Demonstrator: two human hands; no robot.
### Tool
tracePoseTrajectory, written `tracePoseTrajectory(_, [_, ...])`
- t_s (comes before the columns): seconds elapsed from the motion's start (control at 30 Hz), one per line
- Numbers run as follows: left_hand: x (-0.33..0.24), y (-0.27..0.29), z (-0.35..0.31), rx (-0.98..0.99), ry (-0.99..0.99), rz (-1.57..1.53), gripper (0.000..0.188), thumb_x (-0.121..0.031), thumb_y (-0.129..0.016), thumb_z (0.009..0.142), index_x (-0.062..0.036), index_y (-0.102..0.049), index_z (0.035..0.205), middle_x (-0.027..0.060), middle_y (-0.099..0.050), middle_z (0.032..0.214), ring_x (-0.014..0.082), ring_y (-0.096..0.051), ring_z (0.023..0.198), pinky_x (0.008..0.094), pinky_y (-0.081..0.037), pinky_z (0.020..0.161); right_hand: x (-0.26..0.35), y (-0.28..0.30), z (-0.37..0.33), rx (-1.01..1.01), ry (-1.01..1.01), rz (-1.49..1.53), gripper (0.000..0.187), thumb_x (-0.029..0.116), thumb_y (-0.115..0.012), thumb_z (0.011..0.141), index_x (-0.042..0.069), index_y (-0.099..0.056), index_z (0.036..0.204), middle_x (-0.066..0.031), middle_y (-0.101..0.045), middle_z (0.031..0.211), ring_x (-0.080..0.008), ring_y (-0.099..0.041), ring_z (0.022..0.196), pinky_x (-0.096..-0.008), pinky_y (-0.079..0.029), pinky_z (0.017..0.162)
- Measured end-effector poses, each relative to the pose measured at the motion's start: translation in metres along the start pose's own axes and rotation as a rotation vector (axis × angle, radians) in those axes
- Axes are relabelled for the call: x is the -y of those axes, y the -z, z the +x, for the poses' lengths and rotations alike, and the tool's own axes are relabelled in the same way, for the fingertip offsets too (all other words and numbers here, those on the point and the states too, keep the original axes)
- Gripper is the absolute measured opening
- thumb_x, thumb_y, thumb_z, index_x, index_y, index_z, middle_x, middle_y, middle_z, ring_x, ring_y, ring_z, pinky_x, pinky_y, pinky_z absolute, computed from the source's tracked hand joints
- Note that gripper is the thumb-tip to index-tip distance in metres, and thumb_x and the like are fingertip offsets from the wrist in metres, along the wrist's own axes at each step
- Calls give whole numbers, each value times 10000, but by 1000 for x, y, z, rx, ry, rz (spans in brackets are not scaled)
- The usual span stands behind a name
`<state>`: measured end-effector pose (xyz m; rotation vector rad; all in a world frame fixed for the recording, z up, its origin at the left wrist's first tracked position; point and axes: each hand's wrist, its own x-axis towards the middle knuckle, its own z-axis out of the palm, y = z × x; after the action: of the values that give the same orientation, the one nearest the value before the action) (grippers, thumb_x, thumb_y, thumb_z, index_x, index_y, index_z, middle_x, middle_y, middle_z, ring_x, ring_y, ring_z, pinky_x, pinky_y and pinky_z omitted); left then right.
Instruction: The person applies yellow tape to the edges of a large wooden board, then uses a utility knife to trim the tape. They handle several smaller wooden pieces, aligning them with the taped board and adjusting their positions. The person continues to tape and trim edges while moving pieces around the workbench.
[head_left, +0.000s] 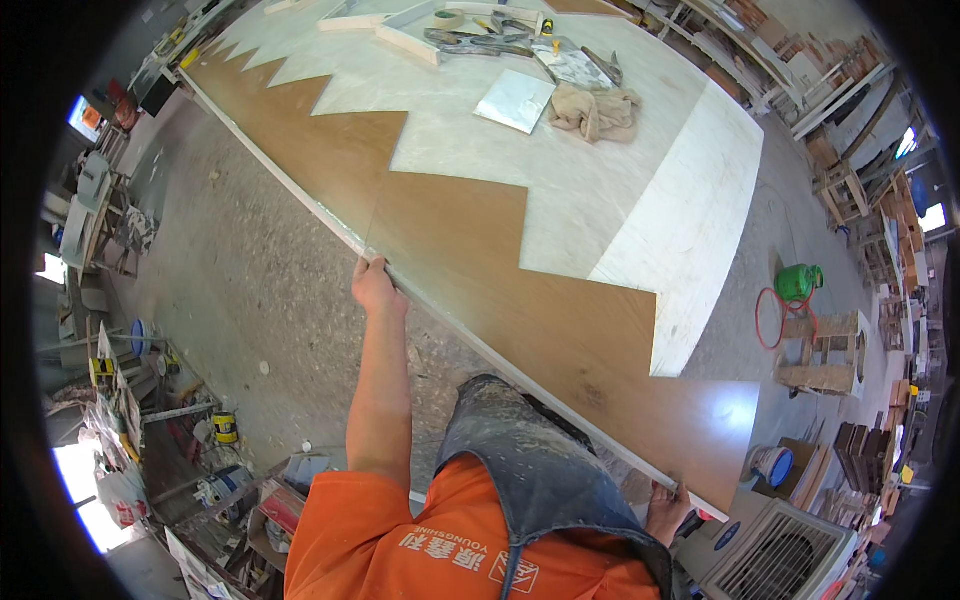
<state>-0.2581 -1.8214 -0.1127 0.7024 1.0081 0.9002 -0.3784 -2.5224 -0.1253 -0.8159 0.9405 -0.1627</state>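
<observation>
A long brown board with a stepped, stair-like far edge lies slantwise across the white tabletop. Along its straight near side runs a narrow pale strip; whether it is fixed to the board I cannot tell. My left hand grips this edge near the middle, fingertips curled over the top. Low on the right, close to the board's end, my right hand holds the same edge, thumb up on it and the other fingers mostly hidden underneath.
Hand tools, a white square tile and a beige rag lie on the tabletop's far part. A green gas cylinder with a red hose stands right. An air-conditioner unit sits near the board's right end. Clutter fills the lower left.
</observation>
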Motion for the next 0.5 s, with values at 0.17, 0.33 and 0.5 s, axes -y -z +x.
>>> tracePoseTrajectory(0.17, [16, 15, 28, -60, 37, 115, 286, 28, -548, 923, 70, -644, 1189, 146, -672, 1151, 252, -643, 1053, 399, -525, 914, -8, -3, -8, -60, -29, 53, 346, 158, -596, 986, -24, -566, 1278, -164, -568, 1329, -332, -569, 1233, -478, -519, 1027])
tracePoseTrajectory(0.33, [8, 25, 45, -108, 121, 231, 237, -66, -643, 899, 80, -656, 1086, 154, -671, 1092, 298, -636, 1017, 469, -534, 862, -11, -30, -18, -98, -67, 97, 317, 135, -643, 947, 24, -596, 1240, -142, -591, 1306, -315, -595, 1182, -446, -522, 964])
tracePoseTrajectory(0.5, [17, 31, 65, 0, 101, 233, 286, -76, -622, 959, 122, -622, 1165, 179, -652, 1208, 287, -628, 1095, 430, -521, 930, -38, -38, -19, -111, -34, 251, 275, 133, -649, 939, 61, -589, 1197, -111, -633, 1219, -297, -620, 1126, -460, -538, 924])
